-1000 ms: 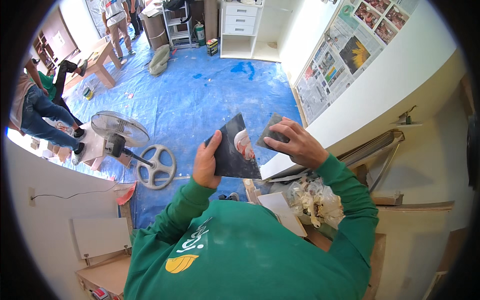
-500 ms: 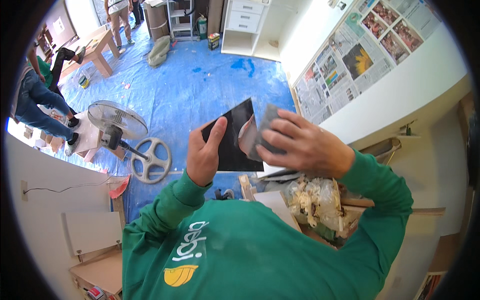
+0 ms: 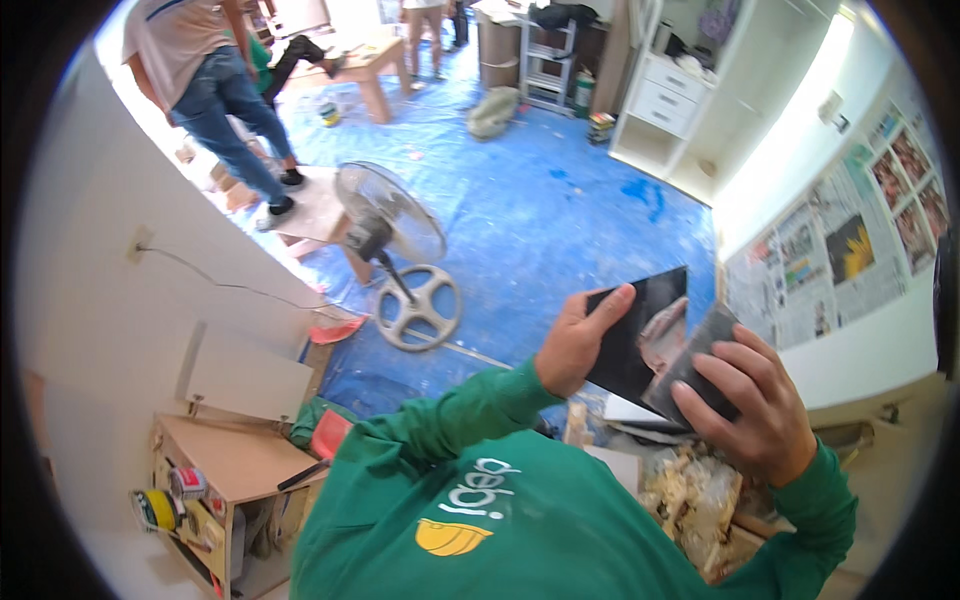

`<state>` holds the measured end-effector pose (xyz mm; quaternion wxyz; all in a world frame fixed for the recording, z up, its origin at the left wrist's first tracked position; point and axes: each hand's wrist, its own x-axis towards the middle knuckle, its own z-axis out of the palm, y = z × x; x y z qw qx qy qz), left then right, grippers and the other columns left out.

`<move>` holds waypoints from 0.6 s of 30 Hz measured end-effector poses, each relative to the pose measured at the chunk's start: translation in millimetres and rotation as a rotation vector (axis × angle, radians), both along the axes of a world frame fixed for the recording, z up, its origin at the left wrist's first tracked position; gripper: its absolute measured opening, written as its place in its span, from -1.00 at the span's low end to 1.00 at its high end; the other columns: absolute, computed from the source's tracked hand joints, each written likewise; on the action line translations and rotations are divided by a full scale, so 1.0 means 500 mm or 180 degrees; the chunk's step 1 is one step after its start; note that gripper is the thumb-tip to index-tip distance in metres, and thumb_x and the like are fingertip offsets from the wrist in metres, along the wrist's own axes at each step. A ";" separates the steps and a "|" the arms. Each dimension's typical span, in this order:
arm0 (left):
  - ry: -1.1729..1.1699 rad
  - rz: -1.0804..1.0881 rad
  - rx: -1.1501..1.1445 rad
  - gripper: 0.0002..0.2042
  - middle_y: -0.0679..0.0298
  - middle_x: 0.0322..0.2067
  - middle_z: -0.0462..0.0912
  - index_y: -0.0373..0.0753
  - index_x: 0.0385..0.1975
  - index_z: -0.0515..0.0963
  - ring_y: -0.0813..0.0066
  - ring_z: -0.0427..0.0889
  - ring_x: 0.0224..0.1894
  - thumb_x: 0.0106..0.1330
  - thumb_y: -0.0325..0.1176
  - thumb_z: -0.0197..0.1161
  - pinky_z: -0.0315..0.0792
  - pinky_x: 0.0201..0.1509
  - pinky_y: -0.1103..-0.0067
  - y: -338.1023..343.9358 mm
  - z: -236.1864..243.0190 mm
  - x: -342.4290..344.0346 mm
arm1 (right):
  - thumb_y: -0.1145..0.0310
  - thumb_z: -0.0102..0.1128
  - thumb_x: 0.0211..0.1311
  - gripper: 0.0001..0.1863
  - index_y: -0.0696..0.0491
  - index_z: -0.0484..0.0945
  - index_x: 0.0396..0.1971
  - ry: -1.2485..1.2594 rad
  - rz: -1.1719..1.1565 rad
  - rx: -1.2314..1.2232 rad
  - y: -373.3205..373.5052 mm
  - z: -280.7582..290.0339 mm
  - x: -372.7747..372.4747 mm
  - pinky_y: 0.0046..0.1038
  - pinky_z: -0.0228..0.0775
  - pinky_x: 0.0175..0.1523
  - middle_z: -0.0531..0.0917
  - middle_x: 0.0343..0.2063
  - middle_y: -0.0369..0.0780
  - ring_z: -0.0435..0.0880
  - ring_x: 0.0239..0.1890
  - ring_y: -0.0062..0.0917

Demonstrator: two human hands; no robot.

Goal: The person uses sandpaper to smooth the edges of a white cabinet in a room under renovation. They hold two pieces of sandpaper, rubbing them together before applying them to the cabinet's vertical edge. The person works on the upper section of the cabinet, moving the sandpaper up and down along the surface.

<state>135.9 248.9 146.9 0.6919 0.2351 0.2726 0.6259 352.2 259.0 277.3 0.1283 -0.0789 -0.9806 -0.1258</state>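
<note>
My left hand grips a thin black rectangular sheet by its left edge, thumb on top. A pinkish-beige smear of paste lies on the sheet's face. My right hand is closed around a flat grey block, fingers spread along its outer side. The block's near end meets the lower right edge of the sheet; whether it presses on the paste I cannot tell. Both hands are held in front of my chest, above the floor.
A grey standing fan stands on blue floor sheeting. At left are a low cabinet with cans and a person on a low platform. Debris in plastic lies below my right hand. A white drawer unit stands behind.
My view has swung left, so the room and both hands appear farther right. The grey block has shifted down along the sheet's right edge. Both hands keep their holds.
</note>
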 end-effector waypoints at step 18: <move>-0.1010 0.0795 -0.0249 -0.55 0.22 -0.16 0.71 -0.27 0.01 0.56 0.39 0.75 -0.20 0.45 0.03 0.20 0.68 -0.09 0.41 -0.004 -0.013 0.044 | 0.68 -0.15 0.01 -0.38 0.23 0.33 0.20 0.3572 -0.0724 -0.2603 0.071 -0.264 0.007 -0.16 0.22 0.41 0.42 0.17 0.01 0.43 0.22 -0.16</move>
